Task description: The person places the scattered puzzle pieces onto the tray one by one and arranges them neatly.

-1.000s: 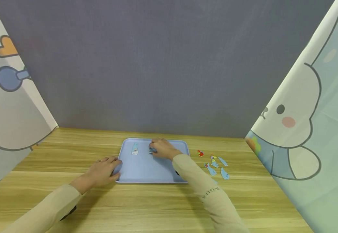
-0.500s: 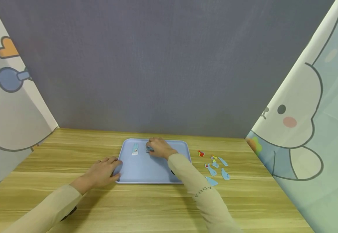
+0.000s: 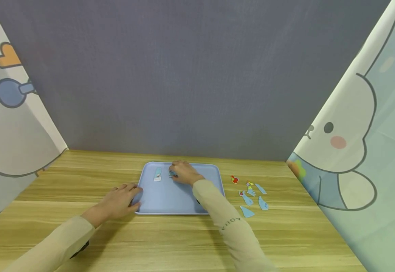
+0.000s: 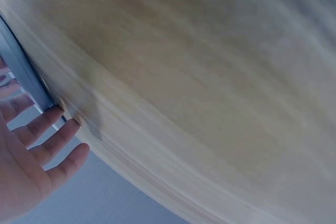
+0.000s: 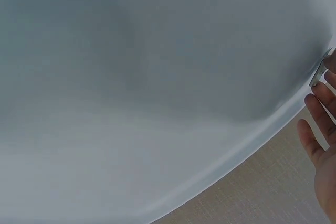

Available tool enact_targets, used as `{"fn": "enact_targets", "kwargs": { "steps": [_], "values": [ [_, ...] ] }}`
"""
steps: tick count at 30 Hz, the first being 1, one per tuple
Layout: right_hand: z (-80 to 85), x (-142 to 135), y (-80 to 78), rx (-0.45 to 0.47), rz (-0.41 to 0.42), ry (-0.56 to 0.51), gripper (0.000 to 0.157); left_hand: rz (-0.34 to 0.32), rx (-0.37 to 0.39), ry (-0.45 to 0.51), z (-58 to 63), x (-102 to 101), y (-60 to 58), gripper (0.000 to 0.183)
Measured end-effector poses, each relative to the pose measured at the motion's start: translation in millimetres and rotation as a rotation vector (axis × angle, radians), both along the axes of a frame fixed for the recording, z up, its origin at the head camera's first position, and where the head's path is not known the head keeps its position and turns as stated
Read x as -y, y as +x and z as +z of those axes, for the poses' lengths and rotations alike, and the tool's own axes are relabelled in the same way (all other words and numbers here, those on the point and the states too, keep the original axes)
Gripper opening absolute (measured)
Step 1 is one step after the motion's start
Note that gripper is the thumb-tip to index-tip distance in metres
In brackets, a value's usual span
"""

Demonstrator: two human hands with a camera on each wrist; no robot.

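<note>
In the head view a pale blue tray (image 3: 166, 200) lies on the wooden table. My left hand (image 3: 119, 201) rests at its left edge; the left wrist view shows the fingers (image 4: 60, 142) spread and fairly straight against the rim. Over the back of the tray, my right hand (image 3: 185, 173) pinches a small light blue puzzle piece (image 3: 172, 173), mostly covered by the fingers. Edge-on, the thin piece (image 5: 318, 73) shows between thumb and fingertips in the right wrist view. Left of that hand, a blue-and-white puzzle piece (image 3: 157, 174) lies flat in the tray.
Several loose pieces lie on the table right of the tray, among them a red rooster-shaped one (image 3: 234, 180) and a plain blue one (image 3: 247, 211). A grey panel (image 3: 183, 83) stands behind the table, with cartoon-printed cloth (image 3: 347, 113) at both sides.
My right hand has shifted a little left with the puzzle piece, toward the one lying in the tray. My left hand stays where it was.
</note>
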State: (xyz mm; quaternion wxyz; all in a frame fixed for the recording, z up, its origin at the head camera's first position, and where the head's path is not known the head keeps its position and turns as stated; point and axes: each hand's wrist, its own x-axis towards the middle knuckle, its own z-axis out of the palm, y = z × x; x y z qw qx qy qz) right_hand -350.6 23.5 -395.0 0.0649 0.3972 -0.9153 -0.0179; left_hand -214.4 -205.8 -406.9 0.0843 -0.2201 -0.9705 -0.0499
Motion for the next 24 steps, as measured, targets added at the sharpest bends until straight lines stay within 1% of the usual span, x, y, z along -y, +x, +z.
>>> {"fn": "enact_targets", "kwargs": {
  "steps": [6,15,24],
  "values": [
    [-2.4,3.0,-0.2,-0.011,0.004,0.002,0.021,-0.003,-0.004,-0.004,-1.3,1.1,-1.1,0.049],
    [-7.3,3.9,-0.7,-0.023,-0.010,0.010,0.020,0.002,-0.002,0.004,0.4,0.7,-0.3,0.048],
    [-6.2,2.8,-0.2,-0.013,-0.019,0.011,0.022,0.002,0.005,0.000,1.6,0.7,0.3,0.048]
  ]
}}
